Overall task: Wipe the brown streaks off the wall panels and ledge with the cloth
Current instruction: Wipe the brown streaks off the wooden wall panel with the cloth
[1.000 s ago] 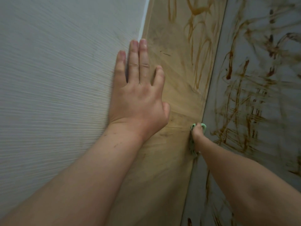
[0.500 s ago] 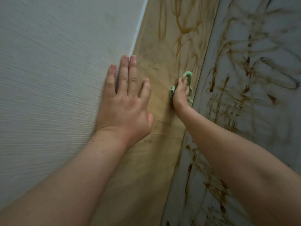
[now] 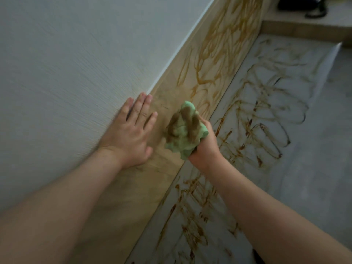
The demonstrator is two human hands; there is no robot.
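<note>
My right hand [image 3: 204, 147] grips a bunched green cloth [image 3: 183, 130], its upturned face smeared brown, held just off the tan wood-look panel [image 3: 215, 60]. Brown streaks [image 3: 226, 35] cover the panel's far part, while the part near my hands looks mostly wiped. Dark brown streaks [image 3: 253, 119] also run over the grey panel [image 3: 297, 88] to the right. My left hand [image 3: 131, 132] presses flat, fingers straight, across the seam between the pale textured wall [image 3: 66, 73] and the tan panel.
A wooden ledge [image 3: 304, 29] crosses the far end at top right, with a dark object and cable [image 3: 312, 8] on it. The grey floor-like surface [image 3: 333, 168] lies at the right.
My right hand has lifted the cloth off the tan panel and turned its soiled side up. The view has pulled back, showing more streaked panel and the ledge. My left hand stays flat.
</note>
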